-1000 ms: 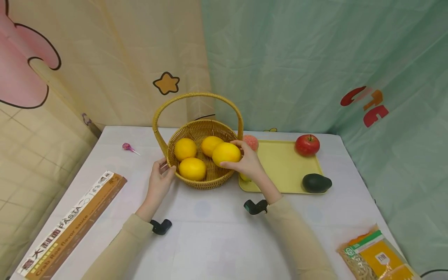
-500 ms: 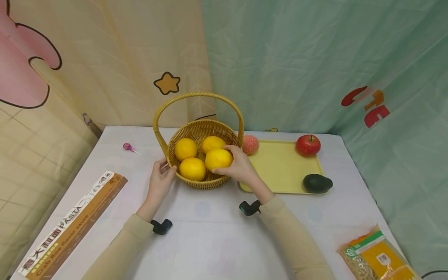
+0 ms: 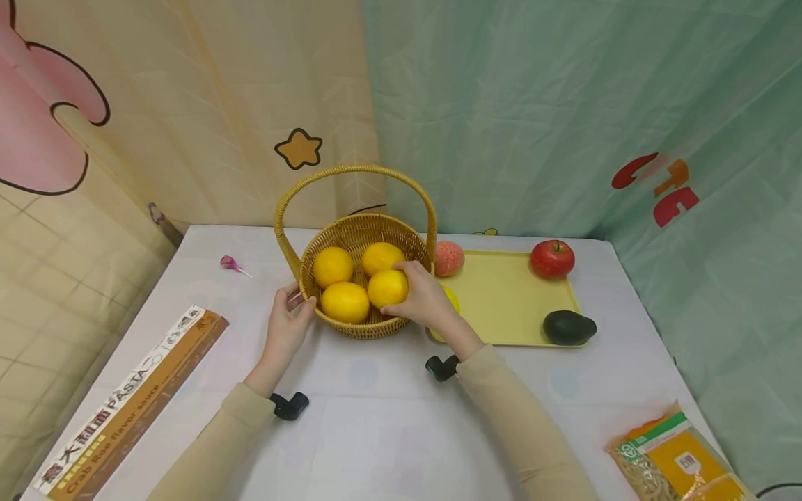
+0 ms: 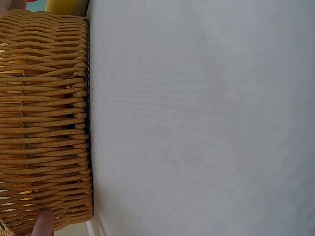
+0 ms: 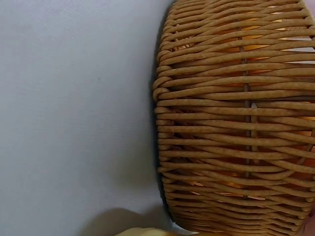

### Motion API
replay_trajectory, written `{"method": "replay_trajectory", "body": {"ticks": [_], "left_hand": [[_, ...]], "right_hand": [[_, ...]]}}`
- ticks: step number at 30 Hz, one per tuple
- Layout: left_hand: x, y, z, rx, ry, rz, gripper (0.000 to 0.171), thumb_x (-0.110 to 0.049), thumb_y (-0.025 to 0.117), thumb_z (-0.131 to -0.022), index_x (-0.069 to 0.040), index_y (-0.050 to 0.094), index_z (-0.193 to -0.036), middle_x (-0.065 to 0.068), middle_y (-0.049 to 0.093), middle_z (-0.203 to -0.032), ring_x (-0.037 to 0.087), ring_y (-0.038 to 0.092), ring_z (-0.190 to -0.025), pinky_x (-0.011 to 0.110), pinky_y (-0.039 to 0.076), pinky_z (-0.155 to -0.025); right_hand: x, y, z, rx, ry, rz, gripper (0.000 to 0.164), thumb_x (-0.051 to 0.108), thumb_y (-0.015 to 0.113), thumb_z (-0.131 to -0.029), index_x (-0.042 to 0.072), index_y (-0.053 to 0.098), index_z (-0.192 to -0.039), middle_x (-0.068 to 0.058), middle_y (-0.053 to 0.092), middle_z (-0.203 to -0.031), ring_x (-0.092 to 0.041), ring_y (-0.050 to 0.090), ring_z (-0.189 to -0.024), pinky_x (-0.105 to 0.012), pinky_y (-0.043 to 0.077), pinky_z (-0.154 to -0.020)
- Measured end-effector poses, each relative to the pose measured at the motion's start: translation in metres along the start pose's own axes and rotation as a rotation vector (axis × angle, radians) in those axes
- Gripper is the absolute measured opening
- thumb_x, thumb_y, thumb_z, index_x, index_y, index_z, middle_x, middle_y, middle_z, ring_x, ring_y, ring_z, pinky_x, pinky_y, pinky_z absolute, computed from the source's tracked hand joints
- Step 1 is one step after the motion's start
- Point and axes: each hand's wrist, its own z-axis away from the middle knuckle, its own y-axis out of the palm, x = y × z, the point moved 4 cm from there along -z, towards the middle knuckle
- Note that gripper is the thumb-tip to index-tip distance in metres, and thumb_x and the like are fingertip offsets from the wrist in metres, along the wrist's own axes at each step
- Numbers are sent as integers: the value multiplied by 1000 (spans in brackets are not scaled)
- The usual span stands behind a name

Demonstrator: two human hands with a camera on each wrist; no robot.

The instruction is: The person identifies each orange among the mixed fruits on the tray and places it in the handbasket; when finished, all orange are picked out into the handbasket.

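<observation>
A woven basket (image 3: 370,330) with a tall arched handle stands at the middle of the table, with several yellow lemons in it. My left hand (image 3: 289,323) holds the basket's left side at the rim; in the left wrist view one fingertip (image 4: 45,221) lies against the weave. Inside the basket, at its front right, my right hand (image 3: 422,296) grips a lemon (image 3: 387,289) with fingers and thumb round it. That lemon sits beside another lemon (image 3: 345,303). Two more lemons lie behind, one at the left (image 3: 333,267) and one at the right. The right wrist view mostly shows the basket's outer wall (image 5: 236,123).
Right of the basket lies a yellow tray (image 3: 501,292) with a red apple (image 3: 552,259), a dark green avocado (image 3: 568,328), a pink round fruit (image 3: 448,259) and a partly hidden yellow thing (image 3: 451,298). A lollipop (image 3: 230,264), pasta box (image 3: 134,403) and noodle bag (image 3: 677,456) lie farther out.
My right hand has moved left and down with the lemon, from the basket's right rim to inside its front right. The left hand has stayed at the rim.
</observation>
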Motion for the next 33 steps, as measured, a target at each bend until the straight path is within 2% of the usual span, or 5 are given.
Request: {"method": "replay_trajectory", "body": {"ticks": [14,20,26,30,33], "left_hand": [[1,0,-1,-6,3,-6,56,-16,53,-101,3,29,-147,22,37,-152,34,40,-139,46,44,-111],[0,0,1,4,5,3,56,-17,52,-101,3,28,-148,22,36,-153,35,40,-139,47,44,-111],[-4,-4,6,29,-39,-12,60,-20,53,-102,-1,27,-152,20,35,-154,34,42,-138,43,45,-109],[-13,-11,13,-61,-53,-37,56,-20,52,-102,-2,31,-150,19,38,-153,32,44,-137,44,46,-110],[-28,-16,19,-156,12,-30,51,-18,51,-102,-1,35,-147,17,39,-152,31,44,-137,48,42,-112]], "right_hand": [[0,5,-1,0,25,41,65,26,81,-82,7,52,-137,-11,52,-139,-28,53,-126,-45,44,-111],[-2,-3,8,-61,-4,-71,53,24,77,-86,9,57,-133,-8,53,-139,-27,49,-132,-44,41,-114],[-8,-25,18,-159,-25,-190,41,22,71,-91,10,61,-128,-7,59,-133,-26,52,-129,-45,43,-113],[-14,-44,27,-215,-14,-254,37,20,69,-93,8,63,-127,-10,62,-130,-32,55,-125,-50,46,-108],[-20,-61,36,-252,-1,-265,37,20,68,-94,6,63,-127,-12,63,-129,-34,55,-123,-50,47,-107]]}}
